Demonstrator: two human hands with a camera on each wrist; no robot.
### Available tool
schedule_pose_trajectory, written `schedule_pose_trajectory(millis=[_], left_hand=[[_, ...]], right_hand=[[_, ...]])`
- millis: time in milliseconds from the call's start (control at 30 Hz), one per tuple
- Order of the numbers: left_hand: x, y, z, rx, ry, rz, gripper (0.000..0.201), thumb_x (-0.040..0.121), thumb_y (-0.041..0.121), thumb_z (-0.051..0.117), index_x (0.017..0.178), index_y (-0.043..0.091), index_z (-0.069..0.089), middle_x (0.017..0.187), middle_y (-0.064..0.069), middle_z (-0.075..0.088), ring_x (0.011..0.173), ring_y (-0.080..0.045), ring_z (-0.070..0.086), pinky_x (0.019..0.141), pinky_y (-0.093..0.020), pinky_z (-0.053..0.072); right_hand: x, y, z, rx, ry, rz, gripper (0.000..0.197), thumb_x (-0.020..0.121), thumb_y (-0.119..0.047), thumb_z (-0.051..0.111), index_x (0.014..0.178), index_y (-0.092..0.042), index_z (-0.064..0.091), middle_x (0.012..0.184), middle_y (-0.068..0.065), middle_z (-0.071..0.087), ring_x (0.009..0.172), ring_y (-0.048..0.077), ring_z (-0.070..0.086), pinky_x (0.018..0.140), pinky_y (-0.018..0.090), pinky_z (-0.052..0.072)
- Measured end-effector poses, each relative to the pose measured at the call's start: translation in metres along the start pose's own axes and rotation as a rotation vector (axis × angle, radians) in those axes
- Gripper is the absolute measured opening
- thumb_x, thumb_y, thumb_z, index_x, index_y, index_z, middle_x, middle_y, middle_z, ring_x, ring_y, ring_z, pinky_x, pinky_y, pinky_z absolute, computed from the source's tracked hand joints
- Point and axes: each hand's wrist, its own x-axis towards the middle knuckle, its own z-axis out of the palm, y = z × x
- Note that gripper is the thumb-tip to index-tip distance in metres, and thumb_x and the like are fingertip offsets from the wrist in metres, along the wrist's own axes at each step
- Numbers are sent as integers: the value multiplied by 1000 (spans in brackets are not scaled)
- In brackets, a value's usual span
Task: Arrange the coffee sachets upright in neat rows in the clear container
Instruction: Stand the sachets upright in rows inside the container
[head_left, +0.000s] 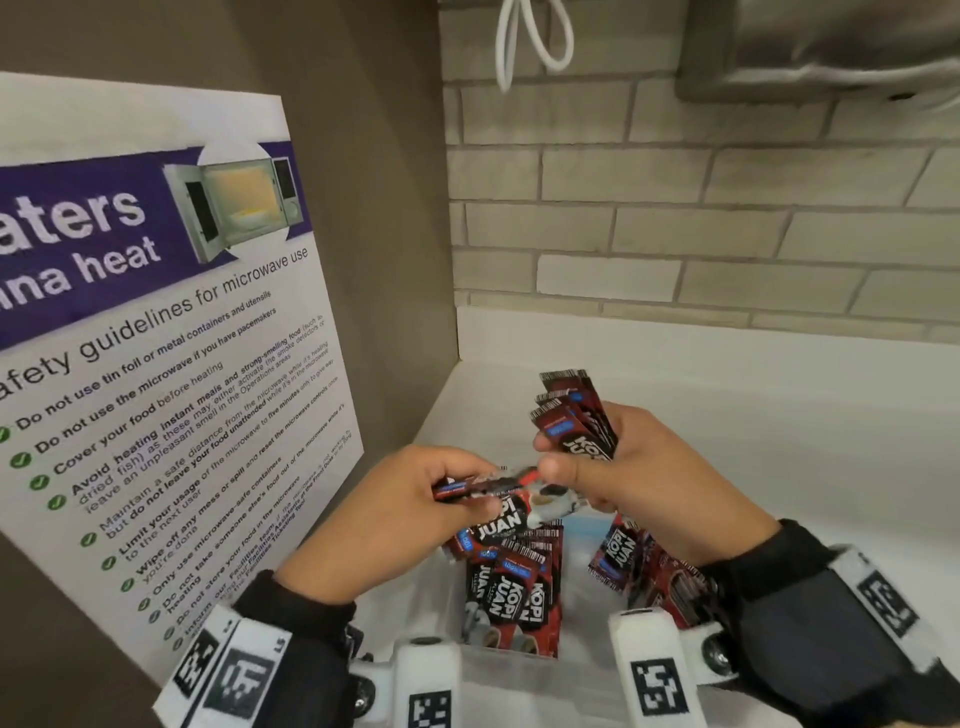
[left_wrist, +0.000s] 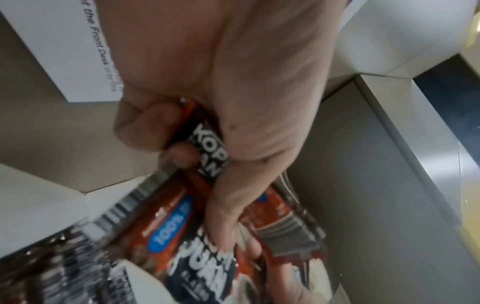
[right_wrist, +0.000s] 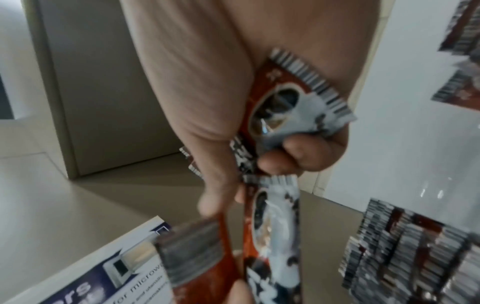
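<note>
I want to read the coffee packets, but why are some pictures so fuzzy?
Head view: sharp, the sachets in the right hand read clearly. Left wrist view: smeared lower sachets near the left hand. Right wrist view: blurred, streaky barcodes.

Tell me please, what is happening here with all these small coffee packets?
A person is sorting coffee sachets over a clear container on a white counter. The right hand holds a fanned bunch of sachets upright. The left hand holds a few more sachets flat, and the right thumb meets them where the two hands come together. Some sachets already stand in the container, but loosely and leaning, not yet in neat rows. A microwave safety poster hangs at the left.
</note>
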Motion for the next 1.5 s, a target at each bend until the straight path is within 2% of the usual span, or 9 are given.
schedule_pose_trajectory(millis=[133,300,467,633,767,1000,1200,1333,1500], left_hand=[[3,-1,6,-353,234,-9,12,76,27,67,86,23,74,70,11,69,58,1,56,53,-13,42],[8,-2,19,-799,410,-56,50,62,43,68,98,8,65,73,-2,49,54,-5,28,42,-15,23],[9,7,31,-820,352,-82,7,79,18,64,81,16,57,55,8,48,48,-3,30,43,-15,22],[6,7,25,-709,212,-81,14,72,19,66,80,13,55,47,12,48,44,-1,34,43,-14,26],[3,10,31,-656,26,-104,23,74,26,66,89,10,60,46,13,45,42,0,33,43,-14,25],[2,7,28,-1113,-106,-183,43,69,17,63,110,5,57,76,-7,53,50,-11,39,40,-19,28],[5,9,24,-922,131,-133,34,82,29,53,108,10,63,80,-7,66,72,-24,71,59,-38,60],[5,7,27,-757,233,-74,29,80,28,60,107,18,64,92,-4,74,85,-26,72,62,-37,61],[5,5,32,-527,273,21,16,85,17,64,99,26,66,88,1,75,79,-17,73,58,-28,57]], right_hand=[[0,6,-3,6,69,20,18,80,1,70,91,-12,64,63,-12,64,55,2,56,52,13,41],[2,15,5,330,382,-1,16,84,6,61,91,-8,59,66,4,57,45,11,44,44,23,39],[-4,24,28,330,218,94,13,84,2,63,89,-8,59,60,0,59,44,10,47,44,21,40],[-6,19,24,294,84,101,30,70,-35,68,89,-12,61,60,-7,59,54,12,51,49,20,42],[-5,18,33,408,-61,90,42,76,-28,70,112,-7,63,103,11,72,97,28,68,86,38,55],[-5,13,29,747,54,194,16,79,-19,59,87,-7,67,70,13,62,58,23,64,53,32,55],[1,13,21,804,252,104,9,92,-16,53,93,-8,55,80,13,69,60,24,66,53,34,58],[1,13,26,658,252,47,19,84,-14,63,96,-6,51,57,1,43,44,12,40,44,26,42],[1,7,37,520,166,23,20,70,-27,70,80,-11,64,47,-3,46,40,11,36,41,24,37]])
